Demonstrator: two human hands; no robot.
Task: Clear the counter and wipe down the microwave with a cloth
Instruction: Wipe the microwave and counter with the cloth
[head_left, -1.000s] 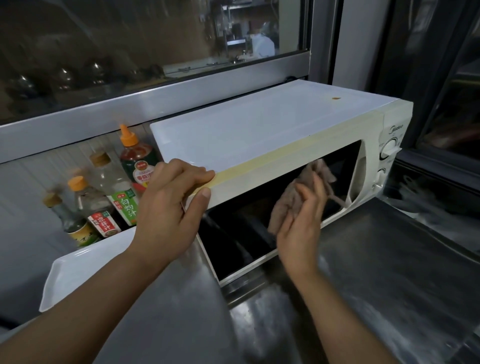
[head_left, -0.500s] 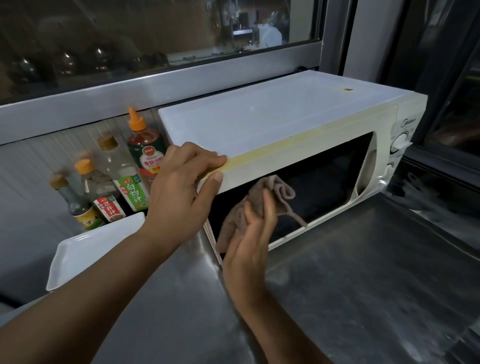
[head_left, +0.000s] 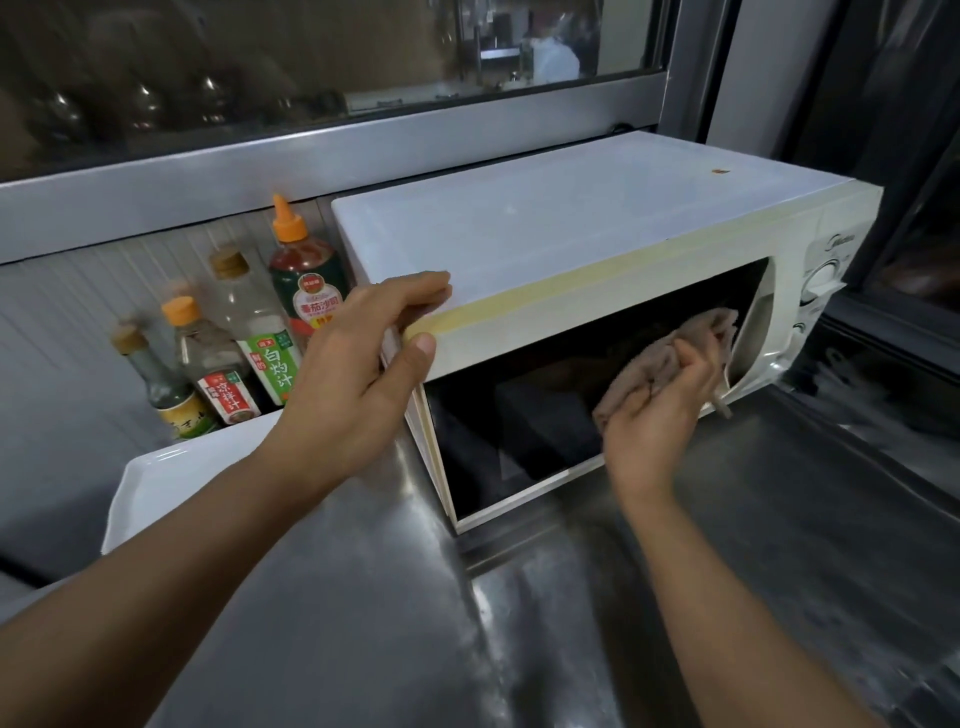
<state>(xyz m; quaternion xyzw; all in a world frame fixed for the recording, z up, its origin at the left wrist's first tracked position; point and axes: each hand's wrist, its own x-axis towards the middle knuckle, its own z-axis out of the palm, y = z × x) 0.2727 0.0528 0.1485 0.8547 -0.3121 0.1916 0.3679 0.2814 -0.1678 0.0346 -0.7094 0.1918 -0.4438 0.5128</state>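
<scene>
A white microwave (head_left: 571, 234) stands on the steel counter (head_left: 779, 545), its dark glass door facing me. My left hand (head_left: 358, 374) grips the microwave's top front left corner, fingers over the top and thumb on the door's front. My right hand (head_left: 660, 410) holds a beige cloth (head_left: 675, 353) pressed against the right part of the dark door glass. A strand of the cloth hangs down by the door's lower edge.
Several sauce bottles (head_left: 249, 338) stand against the wall left of the microwave. A white tray (head_left: 171, 483) lies in front of them on the counter. A window frame (head_left: 311, 161) runs behind, and a dark glass panel (head_left: 909, 208) stands at the right.
My right hand has swept the cloth across the door glass, left half a second ago and now back at the right side. My left hand has kept its hold on the corner.
</scene>
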